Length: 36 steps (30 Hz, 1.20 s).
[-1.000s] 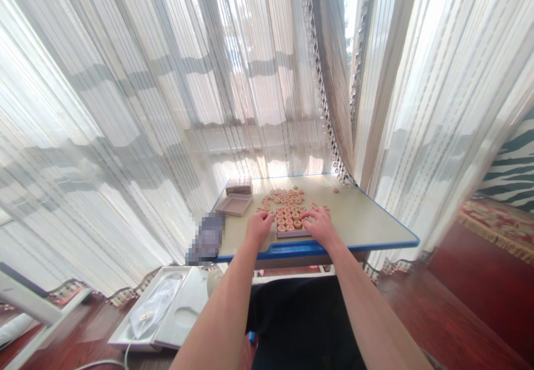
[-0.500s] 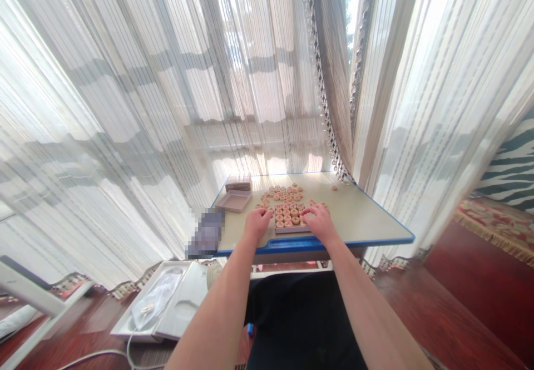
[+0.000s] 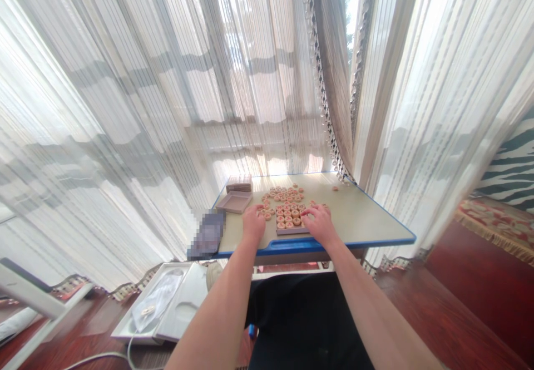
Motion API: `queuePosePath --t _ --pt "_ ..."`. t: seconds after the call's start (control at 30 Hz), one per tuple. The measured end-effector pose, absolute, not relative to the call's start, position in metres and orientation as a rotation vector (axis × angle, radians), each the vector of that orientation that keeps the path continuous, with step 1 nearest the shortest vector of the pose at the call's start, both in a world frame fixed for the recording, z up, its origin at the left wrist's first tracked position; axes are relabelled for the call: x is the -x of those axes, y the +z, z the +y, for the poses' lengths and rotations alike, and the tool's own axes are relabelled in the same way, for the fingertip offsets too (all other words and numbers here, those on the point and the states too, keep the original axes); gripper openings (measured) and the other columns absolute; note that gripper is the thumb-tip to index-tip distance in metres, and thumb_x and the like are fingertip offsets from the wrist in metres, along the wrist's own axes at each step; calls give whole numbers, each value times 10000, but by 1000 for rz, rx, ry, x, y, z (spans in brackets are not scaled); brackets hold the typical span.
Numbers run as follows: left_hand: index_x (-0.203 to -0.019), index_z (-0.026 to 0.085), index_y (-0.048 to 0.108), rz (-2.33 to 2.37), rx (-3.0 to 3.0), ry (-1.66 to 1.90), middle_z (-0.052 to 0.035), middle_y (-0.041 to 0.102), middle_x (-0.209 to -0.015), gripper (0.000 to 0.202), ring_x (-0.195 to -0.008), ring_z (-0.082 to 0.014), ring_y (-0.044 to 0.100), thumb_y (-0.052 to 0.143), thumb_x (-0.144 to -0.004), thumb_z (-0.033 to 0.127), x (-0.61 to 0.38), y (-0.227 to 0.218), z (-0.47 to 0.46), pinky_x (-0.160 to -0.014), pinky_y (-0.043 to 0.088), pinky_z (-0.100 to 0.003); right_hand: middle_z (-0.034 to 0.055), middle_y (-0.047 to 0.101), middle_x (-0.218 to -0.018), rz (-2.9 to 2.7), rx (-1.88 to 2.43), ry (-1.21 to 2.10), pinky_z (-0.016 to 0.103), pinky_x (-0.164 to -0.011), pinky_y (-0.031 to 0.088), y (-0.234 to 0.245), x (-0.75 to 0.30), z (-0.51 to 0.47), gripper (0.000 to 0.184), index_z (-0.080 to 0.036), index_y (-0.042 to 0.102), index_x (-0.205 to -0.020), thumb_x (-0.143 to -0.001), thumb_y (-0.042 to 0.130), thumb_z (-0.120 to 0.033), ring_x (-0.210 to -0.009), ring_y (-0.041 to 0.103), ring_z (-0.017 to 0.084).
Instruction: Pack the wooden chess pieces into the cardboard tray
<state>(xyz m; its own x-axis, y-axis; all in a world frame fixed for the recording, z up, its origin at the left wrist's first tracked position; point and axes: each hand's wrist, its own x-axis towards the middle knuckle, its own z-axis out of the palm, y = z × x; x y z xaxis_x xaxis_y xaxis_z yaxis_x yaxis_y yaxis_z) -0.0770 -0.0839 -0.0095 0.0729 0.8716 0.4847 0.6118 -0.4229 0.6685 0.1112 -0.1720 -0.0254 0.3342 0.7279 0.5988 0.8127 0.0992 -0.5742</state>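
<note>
A shallow tray (image 3: 292,230) holding rows of round wooden game pieces lies on the beige table (image 3: 362,214) in front of me. More loose pieces (image 3: 283,195) are scattered beyond it. My left hand (image 3: 253,222) rests left of the tray, fingers reaching to loose pieces at its far left corner; its fingertips are too small to read. My right hand (image 3: 319,221) lies at the tray's right side, fingers spread over the pieces there.
An empty box lid (image 3: 234,202) and a small stack (image 3: 238,183) sit at the table's far left. A blurred dark object (image 3: 207,235) lies at the left edge. Sheer curtains surround the table. A white tray with a cable (image 3: 161,303) is on the floor.
My left hand has shifted a little forward and left toward the loose pieces beside the tray. The right hand stays at the tray's right side.
</note>
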Motion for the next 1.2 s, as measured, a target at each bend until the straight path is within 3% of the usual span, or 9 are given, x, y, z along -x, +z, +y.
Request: queuePosePath --t 0.13,0.23,0.43,0.53,0.6,0.83,1.0,1.13,1.2 --pt "-998 105 608 1585 -2037 1367 -124 612 -1031 342 -1037 -220 534 480 -683 72 76 -15 -80 -945 395 -329 71 590 -876 -1476 1554 -247 365 -939 300 -20 -109 -172 188 -193 689 -750 -754 503 -216 -936 485 213" --pt "-924 108 615 1592 -2040 1373 -116 623 -976 286 -1013 -219 543 486 -671 69 76 -14 -75 -939 400 -334 69 597 -897 -1550 1542 -249 349 -903 330 -3 -106 -162 192 -196 690 -773 -765 501 -229 -913 487 209" --pt "-920 138 590 1426 -2160 1237 -76 649 -934 228 -814 -165 604 473 -727 111 75 14 -53 -786 472 -303 75 651 -917 -1830 1559 -133 340 -911 349 45 -112 -117 236 -182 690 -844 -755 472 -167 -927 542 204" --pt "-927 141 597 1326 -2272 1153 -68 655 -915 214 -776 -154 611 478 -750 144 68 29 -38 -743 480 -286 43 671 -843 -1873 1523 -103 265 -804 413 55 -128 -92 230 -186 692 -809 -741 476 -144 -821 576 160" --pt "-939 147 614 1259 -2377 1071 -69 660 -930 219 -791 -159 613 481 -767 171 62 33 -26 -744 480 -287 26 673 -816 -1873 1526 -104 241 -751 426 51 -142 -79 209 -189 687 -797 -734 493 -144 -783 577 146" --pt "-944 221 679 1046 -2825 665 -56 666 -953 306 -933 -188 584 412 -816 145 44 23 20 -851 443 -309 58 663 -838 -1788 1669 -199 304 -821 389 14 -182 -60 195 -166 678 -819 -759 494 -140 -849 543 186" --pt "-1155 251 589 1020 -2763 596 -52 632 -1087 360 -958 -187 577 485 -810 238 28 22 27 -872 437 -303 45 646 -920 -1876 1659 -200 282 -840 376 13 -174 -63 251 -199 667 -949 -820 452 -193 -894 515 177" --pt "-928 241 705 880 -2838 572 -45 656 -974 266 -908 -179 577 465 -819 205 21 17 26 -850 439 -286 34 637 -997 -2063 1732 -160 320 -848 361 13 -166 -65 279 -266 685 -966 -837 439 -276 -910 492 204" --pt "-910 244 711 880 -2825 592 -39 655 -977 268 -904 -170 576 458 -826 215 21 14 27 -846 441 -274 36 640 -988 -2074 1785 -147 321 -843 357 12 -166 -65 299 -273 694 -943 -848 412 -292 -906 488 205"
